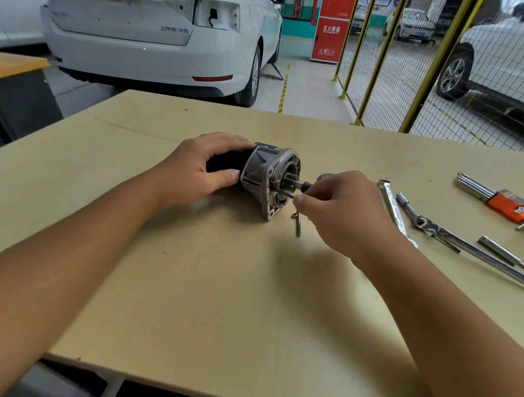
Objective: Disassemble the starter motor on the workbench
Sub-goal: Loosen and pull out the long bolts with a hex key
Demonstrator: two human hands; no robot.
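The starter motor (265, 179) was gripped mid-bench by the left hand (200, 168); a long bolt (293, 197) at its flange was pinched by the right hand (341, 207).

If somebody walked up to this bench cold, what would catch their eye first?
Most likely the starter motor lying on its side mid-bench, the left hand gripping its dark body while the right hand pinches a thin bolt at its silver end housing. Next, the orange-holdered hex key set among wrenches on the right. Behind the workbench, a white car fills the background.
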